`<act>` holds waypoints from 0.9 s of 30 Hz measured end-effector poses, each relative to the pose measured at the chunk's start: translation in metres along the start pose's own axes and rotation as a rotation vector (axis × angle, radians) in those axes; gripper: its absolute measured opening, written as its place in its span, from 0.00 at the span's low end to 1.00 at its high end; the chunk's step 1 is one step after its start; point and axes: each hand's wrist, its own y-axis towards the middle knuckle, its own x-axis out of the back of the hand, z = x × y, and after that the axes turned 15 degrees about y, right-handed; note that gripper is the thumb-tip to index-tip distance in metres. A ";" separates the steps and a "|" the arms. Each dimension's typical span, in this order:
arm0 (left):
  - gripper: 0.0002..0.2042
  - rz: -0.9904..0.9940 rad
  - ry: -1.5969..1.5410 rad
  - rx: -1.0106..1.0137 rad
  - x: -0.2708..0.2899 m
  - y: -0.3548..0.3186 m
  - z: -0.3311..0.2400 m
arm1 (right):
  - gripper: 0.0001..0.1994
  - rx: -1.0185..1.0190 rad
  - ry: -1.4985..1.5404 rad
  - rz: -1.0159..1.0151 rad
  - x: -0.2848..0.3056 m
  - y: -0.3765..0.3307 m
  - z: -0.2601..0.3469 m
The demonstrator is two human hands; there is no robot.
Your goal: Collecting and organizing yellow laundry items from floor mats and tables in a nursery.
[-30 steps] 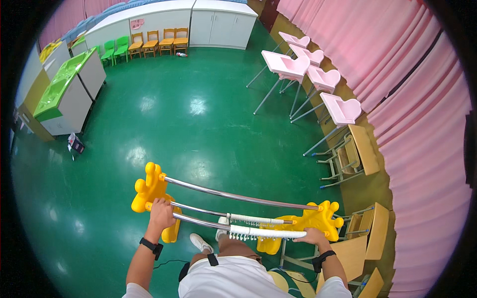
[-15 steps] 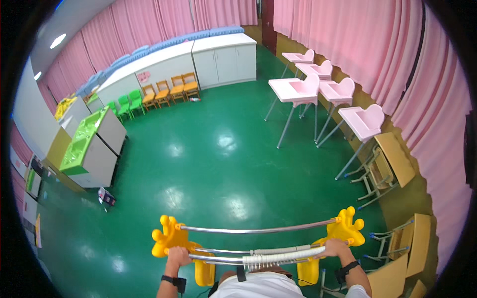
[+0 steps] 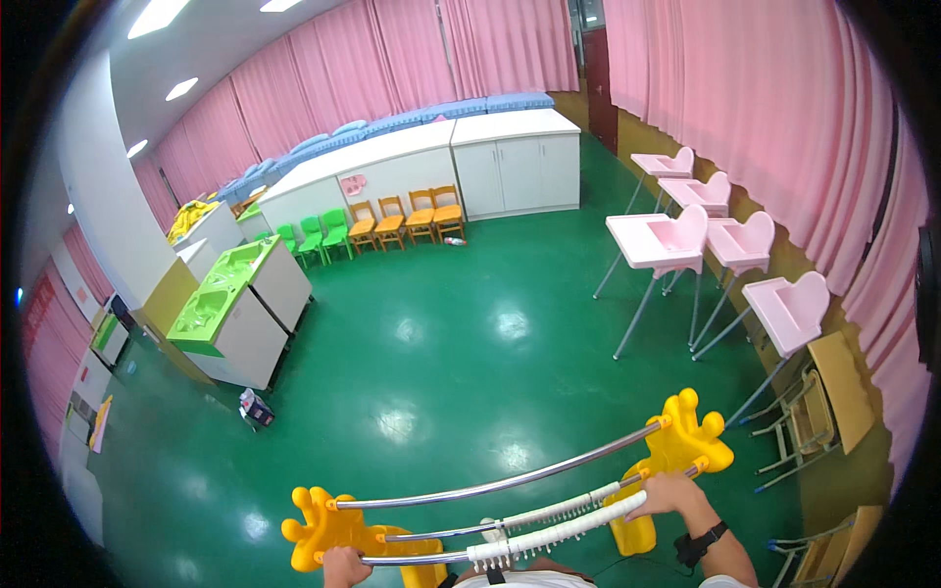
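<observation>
While both forearms rise from the lower edge, the left hand (image 3: 345, 565) is curled tight around the lowest silver bar by the yellow end piece (image 3: 328, 529), and the right hand (image 3: 669, 493) wraps closed on the white-ribbed bar of the yellow rack (image 3: 549, 500), held low before the person above the green floor (image 3: 441, 343).

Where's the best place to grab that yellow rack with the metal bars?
Judging by its shape, grip the rack near its yellow ends, from the near side, as the left hand and right hand do: the nearest bar runs between them, so spaced hands should keep it level.
</observation>
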 end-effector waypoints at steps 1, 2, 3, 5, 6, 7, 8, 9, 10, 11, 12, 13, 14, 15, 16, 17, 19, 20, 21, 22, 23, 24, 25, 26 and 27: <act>0.12 -0.008 0.004 0.006 -0.001 0.004 0.003 | 0.38 0.010 -0.033 0.006 0.019 0.011 0.013; 0.12 0.001 -0.019 0.099 -0.001 0.007 0.003 | 0.37 0.039 -0.055 -0.016 0.030 0.029 0.019; 0.12 0.010 -0.042 0.189 -0.003 0.012 0.005 | 0.37 0.051 -0.052 -0.022 0.041 0.045 0.028; 0.11 0.124 -0.058 0.249 0.000 0.030 0.010 | 0.37 0.128 -0.126 -0.063 0.069 0.074 0.049; 0.12 0.065 -0.070 0.218 0.009 0.035 0.008 | 0.35 0.168 -0.161 -0.078 0.082 0.092 0.053; 0.18 0.009 -0.079 0.190 0.019 0.039 0.007 | 0.35 0.172 -0.154 -0.081 0.100 0.109 0.065; 0.18 0.006 -0.071 0.184 0.026 0.046 0.007 | 0.35 0.234 -0.151 -0.100 0.118 0.123 0.079; 0.18 -0.015 -0.126 0.240 0.032 0.054 0.008 | 0.35 0.293 -0.145 -0.119 0.135 0.138 0.091; 0.19 -0.045 -0.184 0.281 0.037 0.068 0.008 | 0.34 0.289 -0.199 -0.134 0.148 0.159 0.096; 0.19 -0.044 -0.168 0.279 0.039 0.078 0.010 | 0.33 0.333 -0.217 -0.135 0.162 0.183 0.108; 0.19 -0.034 -0.172 0.291 0.041 0.095 0.011 | 0.34 0.366 -0.224 -0.150 0.173 0.212 0.110; 0.18 -0.022 -0.177 0.306 0.042 0.112 0.011 | 0.34 0.401 -0.233 -0.162 0.185 0.236 0.110; 0.18 -0.003 -0.177 0.330 0.042 0.123 0.012 | 0.34 0.407 -0.243 -0.147 0.203 0.247 0.123; 0.18 0.017 -0.177 0.355 0.042 0.135 0.013 | 0.35 0.414 -0.252 -0.132 0.224 0.259 0.137; 0.18 0.030 -0.176 0.378 0.041 0.149 0.017 | 0.36 0.402 -0.267 -0.121 0.238 0.275 0.143; 0.18 0.046 -0.177 0.401 0.040 0.163 0.017 | 0.37 0.411 -0.288 -0.128 0.253 0.292 0.146; 0.16 0.064 -0.181 0.432 0.042 0.198 0.012 | 0.37 0.454 -0.290 -0.109 0.280 0.328 0.146; 0.16 0.040 -0.169 0.441 0.048 0.214 0.006 | 0.37 0.452 -0.282 -0.112 0.293 0.346 0.142; 0.16 0.015 -0.157 0.451 0.054 0.231 -0.001 | 0.36 0.462 -0.278 -0.095 0.306 0.363 0.137; 0.16 0.012 -0.148 0.457 0.058 0.246 -0.005 | 0.34 0.481 -0.275 -0.078 0.320 0.382 0.134; 0.16 0.005 -0.159 0.477 0.062 0.261 -0.010 | 0.34 0.491 -0.270 -0.078 0.335 0.399 0.130; 0.15 -0.003 -0.169 0.498 0.067 0.277 -0.017 | 0.34 0.485 -0.285 -0.072 0.350 0.414 0.126; 0.15 -0.004 -0.157 0.509 0.079 0.293 -0.022 | 0.34 0.483 -0.299 -0.063 0.365 0.429 0.126; 0.15 -0.024 -0.121 0.516 0.091 0.312 -0.029 | 0.34 0.497 -0.292 -0.061 0.379 0.446 0.124; 0.15 -0.044 -0.085 0.522 0.101 0.331 -0.034 | 0.35 0.481 -0.303 -0.041 0.393 0.462 0.120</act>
